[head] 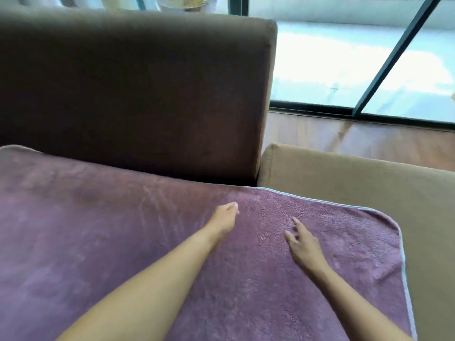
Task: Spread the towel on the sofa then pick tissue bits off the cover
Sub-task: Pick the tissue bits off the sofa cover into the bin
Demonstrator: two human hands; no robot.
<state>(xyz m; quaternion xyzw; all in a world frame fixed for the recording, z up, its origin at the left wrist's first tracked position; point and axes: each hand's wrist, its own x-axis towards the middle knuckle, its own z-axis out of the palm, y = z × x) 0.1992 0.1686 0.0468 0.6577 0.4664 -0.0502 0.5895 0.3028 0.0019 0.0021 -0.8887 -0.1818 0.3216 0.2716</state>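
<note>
A mauve towel [98, 230] with a pale grey hem lies spread flat over the sofa seat and fills the lower left and centre of the view. My left hand [225, 217] rests near the towel's far edge, fingers held together, flat against the cloth. My right hand [301, 244] hovers just over or on the towel to the right, fingers apart, holding nothing. I cannot make out any tissue bits on the fabric.
The dark brown sofa backrest [135, 94] rises behind the towel. A tan armrest [369, 193] borders the towel on the right. Beyond it lie a wooden floor [357, 139] and a large window with dark frames [394, 55].
</note>
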